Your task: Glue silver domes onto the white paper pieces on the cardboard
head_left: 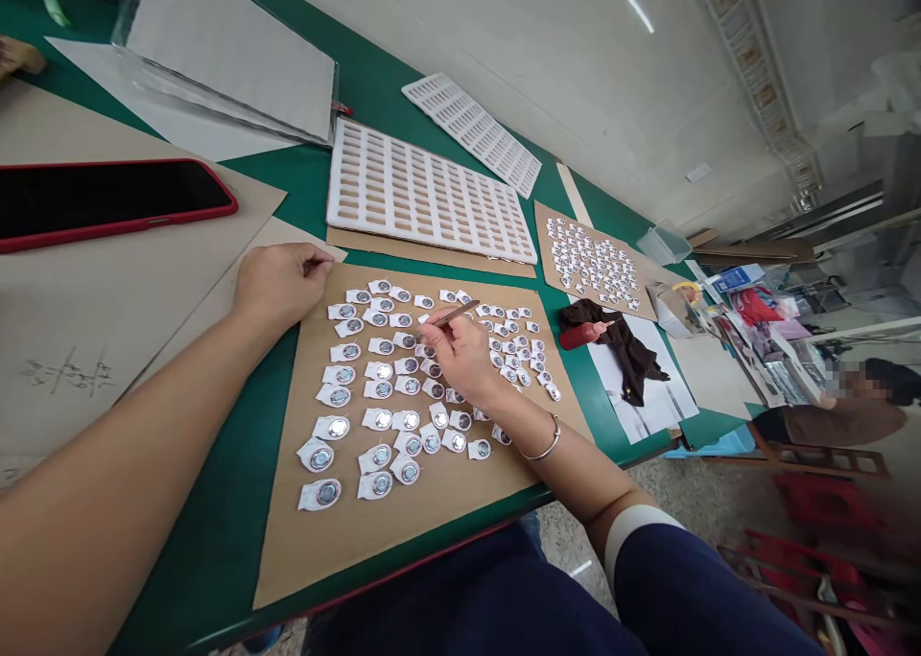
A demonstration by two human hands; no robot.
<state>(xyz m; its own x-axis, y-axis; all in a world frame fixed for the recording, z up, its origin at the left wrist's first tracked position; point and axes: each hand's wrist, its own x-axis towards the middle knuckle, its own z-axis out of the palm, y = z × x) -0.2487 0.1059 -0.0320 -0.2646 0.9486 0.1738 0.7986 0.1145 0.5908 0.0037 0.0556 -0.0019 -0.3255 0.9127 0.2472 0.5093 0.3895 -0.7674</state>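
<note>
Many small white tabs with round silver metal discs (335, 428) lie in loose rows on a brown cardboard sheet (432, 531). My right hand (464, 354) is over the middle of the sheet, holding slim metal tweezers (455, 313) between thumb and fingers. It hides some of the pieces beneath it; whether the tweezer tips grip a piece is hidden. At the sheet's upper left corner rests my left hand (282, 277), fingers curled and pressed together. I cannot make out what, if anything, is between its fingertips.
Behind the sheet lie two white slotted trays (432, 191) (471, 124). A second cardboard with similar pieces (590, 263) is to the right, near a red bottle (581, 335) and dark cloth (633, 359). A red-cased phone (107, 200) lies left. Another person (827, 416) sits far right.
</note>
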